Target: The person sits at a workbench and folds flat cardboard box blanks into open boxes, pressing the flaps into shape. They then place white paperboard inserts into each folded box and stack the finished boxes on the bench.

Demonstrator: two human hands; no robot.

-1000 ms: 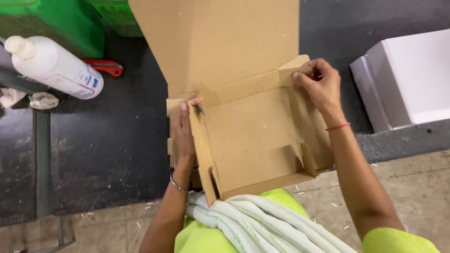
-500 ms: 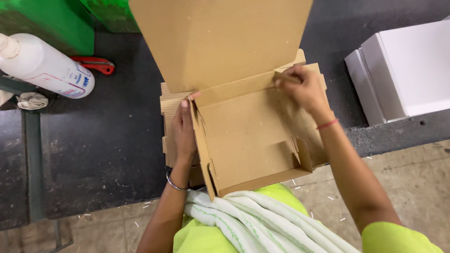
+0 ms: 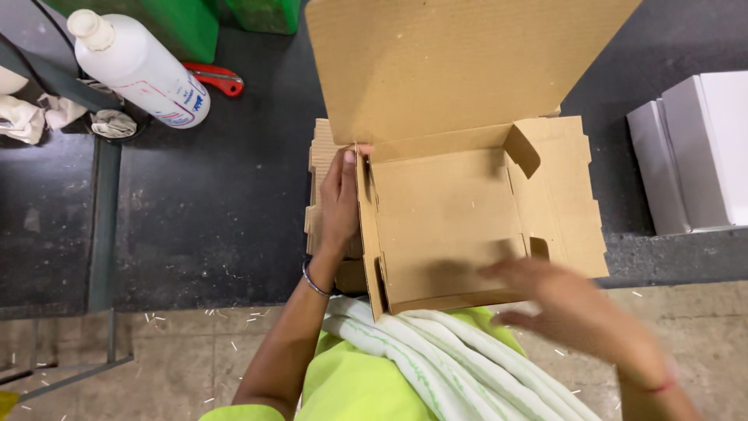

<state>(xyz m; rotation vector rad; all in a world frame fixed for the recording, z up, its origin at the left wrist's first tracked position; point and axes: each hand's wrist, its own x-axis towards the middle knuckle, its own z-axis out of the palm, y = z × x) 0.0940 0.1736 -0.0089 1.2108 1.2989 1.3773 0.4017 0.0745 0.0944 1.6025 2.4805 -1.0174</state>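
Observation:
A brown cardboard box point(image 3: 448, 222) lies half folded on the dark worktop, its big lid flap standing up at the back. My left hand point(image 3: 340, 201) presses flat against the box's left wall and holds it upright. The right wall flap point(image 3: 565, 199) lies folded outward and flat. Blurred from motion, my right hand point(image 3: 557, 300) hovers near the box's front edge, fingers apart, holding nothing. A white-and-green cloth point(image 3: 436, 351) drapes over my lap below the box.
A white plastic bottle point(image 3: 140, 66) lies at the back left beside a red-handled tool point(image 3: 214, 78). Green crates point(image 3: 175, 19) stand behind. White boxes point(image 3: 697, 152) sit at the right. A metal frame point(image 3: 101, 218) and crumpled rags point(image 3: 31, 117) are at the left.
My right hand let go of the box's far right corner and pulled back toward me. The right wall flap has dropped outward. My left hand stays on the left wall.

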